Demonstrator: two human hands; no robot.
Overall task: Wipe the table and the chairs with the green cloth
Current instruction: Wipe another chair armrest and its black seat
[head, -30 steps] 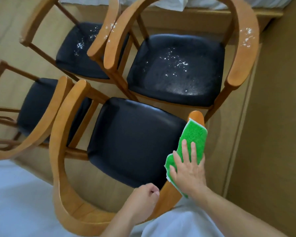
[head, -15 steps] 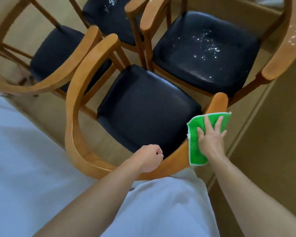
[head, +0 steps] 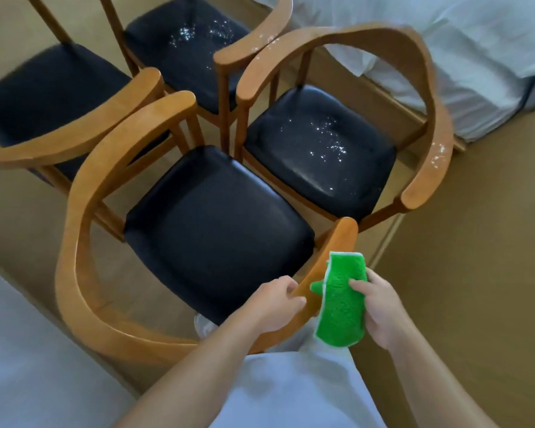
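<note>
The left hand (head: 275, 304) curls around the wooden armrest of the nearest chair (head: 217, 230), whose black seat looks clean. Just to its right, the right hand (head: 380, 313) pinches the green cloth (head: 340, 304) beside that armrest. The cloth is textured, white-edged, its long axis running toward and away from the person.
</note>
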